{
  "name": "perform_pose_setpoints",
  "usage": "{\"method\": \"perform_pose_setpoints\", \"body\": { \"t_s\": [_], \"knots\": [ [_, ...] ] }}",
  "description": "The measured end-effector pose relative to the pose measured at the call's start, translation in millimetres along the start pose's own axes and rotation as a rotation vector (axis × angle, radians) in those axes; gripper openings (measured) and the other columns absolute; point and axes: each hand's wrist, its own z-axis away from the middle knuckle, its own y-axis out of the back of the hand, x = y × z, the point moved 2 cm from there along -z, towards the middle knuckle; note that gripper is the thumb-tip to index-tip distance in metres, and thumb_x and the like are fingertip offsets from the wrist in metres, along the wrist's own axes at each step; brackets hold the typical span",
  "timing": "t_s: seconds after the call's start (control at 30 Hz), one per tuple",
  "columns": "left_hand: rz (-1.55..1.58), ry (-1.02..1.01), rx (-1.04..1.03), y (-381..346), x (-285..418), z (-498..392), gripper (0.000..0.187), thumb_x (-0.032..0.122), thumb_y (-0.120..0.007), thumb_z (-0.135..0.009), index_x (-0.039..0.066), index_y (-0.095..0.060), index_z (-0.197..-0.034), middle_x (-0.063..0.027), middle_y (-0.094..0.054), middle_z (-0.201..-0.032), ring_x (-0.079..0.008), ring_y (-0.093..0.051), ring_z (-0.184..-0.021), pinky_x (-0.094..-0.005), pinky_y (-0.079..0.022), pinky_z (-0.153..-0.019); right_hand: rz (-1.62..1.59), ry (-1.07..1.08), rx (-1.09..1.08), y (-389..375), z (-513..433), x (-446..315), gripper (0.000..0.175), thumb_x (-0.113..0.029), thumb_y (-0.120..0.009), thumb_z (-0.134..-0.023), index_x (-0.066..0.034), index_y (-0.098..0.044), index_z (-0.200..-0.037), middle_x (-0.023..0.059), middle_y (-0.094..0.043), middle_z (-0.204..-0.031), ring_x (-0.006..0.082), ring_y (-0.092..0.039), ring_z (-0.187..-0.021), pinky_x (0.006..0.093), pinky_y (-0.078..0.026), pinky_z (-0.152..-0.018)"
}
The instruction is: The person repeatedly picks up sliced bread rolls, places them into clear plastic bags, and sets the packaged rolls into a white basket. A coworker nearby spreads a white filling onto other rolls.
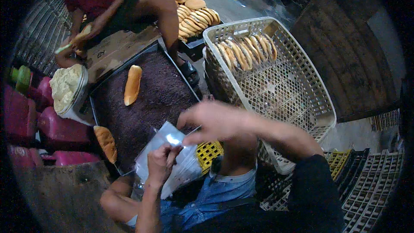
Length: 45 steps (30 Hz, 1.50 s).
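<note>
A stack of clear plastic bags [181,171] lies over my lap, above the near corner of a metal tray [93,106]. My left hand [161,161] pinches the top bag near its edge. Blurred by motion, my right hand [213,123] is just above the bags, thumb and fingers apart, with nothing visible in it. Dark, crumbly filling [155,87] covers the tray. On the filling rests one long bread bun [132,85]; another bun [106,144] leans at the tray's left rim.
A plastic crate [284,94] at the right holds a row of filled, wrapped buns [247,51]. Plain buns [197,19] are piled behind. At the left stands a tub of pale paste [68,87] near pink containers [64,126]. Opposite, another person [93,0] holds a bun.
</note>
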Motion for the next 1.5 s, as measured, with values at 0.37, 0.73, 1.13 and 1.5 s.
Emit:
{"method": "perform_pose_setpoints", "body": {
  "t_s": [0.37,0.73,1.13,1.5],
  "knots": [
    [1.324,0.054,0.514,33,-43,-34,0.037,0.034,-0.068,-0.094,-0.002,-0.066,-0.100,-0.0130,-0.070,-0.092,-0.0207,-0.067,-0.083,-0.0301,-0.052,-0.077,-1.117,-0.457,0.716,-93,6,-38,0.021,-0.023,-0.053,-0.102,-0.0032,-0.057,-0.106,0.0088,-0.064,-0.089,0.0179,-0.068,-0.074,0.0291,-0.056,-0.060],
    [1.327,0.111,1.328,170,-170,4,0.080,0.056,-0.068,-0.087,-0.007,-0.044,-0.131,-0.0168,-0.057,-0.127,-0.0260,-0.063,-0.102,-0.0404,-0.048,-0.097,0.356,-0.742,0.659,-155,-233,36,0.085,-0.068,-0.064,-0.079,0.0033,-0.057,-0.124,0.0241,-0.047,-0.141,0.0410,-0.034,-0.138,0.0645,-0.021,-0.111],
    [1.084,0.070,1.134,149,-178,2,0.068,0.058,-0.040,-0.101,-0.003,-0.054,-0.128,-0.0177,-0.058,-0.132,-0.0269,-0.053,-0.124,-0.0412,-0.034,-0.111,0.497,-0.435,0.589,-102,-228,49,0.035,-0.033,-0.063,-0.084,-0.0032,-0.070,-0.101,0.0212,-0.071,-0.090,0.0375,-0.068,-0.089,0.0461,-0.053,-0.080],
    [0.844,0.032,0.959,139,-149,-16,0.068,0.053,-0.040,-0.103,-0.006,-0.046,-0.135,-0.0195,-0.056,-0.133,-0.0232,-0.056,-0.120,-0.0347,-0.039,-0.108,-0.858,-0.468,0.667,-12,-58,-31,0.039,-0.010,-0.057,-0.094,-0.0010,-0.051,-0.131,0.0110,-0.064,-0.110,0.0172,-0.064,-0.096,0.0288,-0.050,-0.088]
  ]
}}
